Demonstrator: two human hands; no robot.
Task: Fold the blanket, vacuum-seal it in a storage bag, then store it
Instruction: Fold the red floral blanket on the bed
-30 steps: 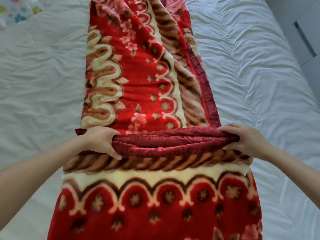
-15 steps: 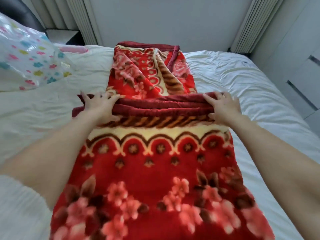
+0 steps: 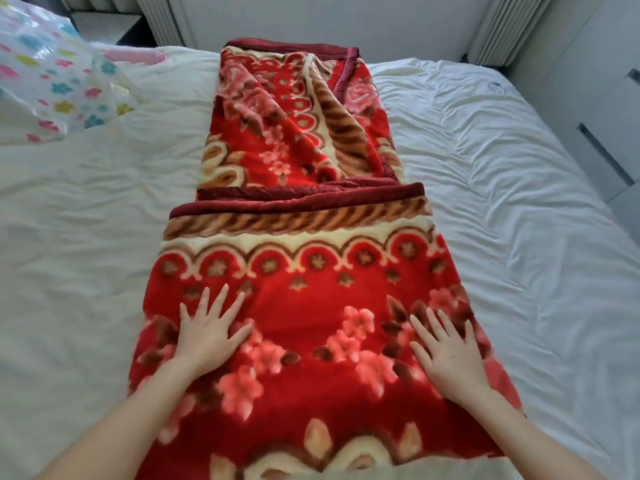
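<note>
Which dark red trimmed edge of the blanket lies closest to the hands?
The trim crossing the blanket at its middle; the others lie farther off, toward its far end.

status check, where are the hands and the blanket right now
Left grip and right grip rest flat on blanket, fingers spread. Near end folded over, maroon hem across the middle. Flowered plastic bag far left on bed, nothing blocking.

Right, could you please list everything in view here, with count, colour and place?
blanket: one, red floral with maroon trim, lengthwise on the bed, near end folded over
bed: one, white sheet, under everything
storage bag: one, pale with coloured flowers, far left on the bed
curtains: two, pale, far corners
cupboard: one, white, right edge
left hand: one, flat on the blanket's near left
right hand: one, flat on the blanket's near right
</note>
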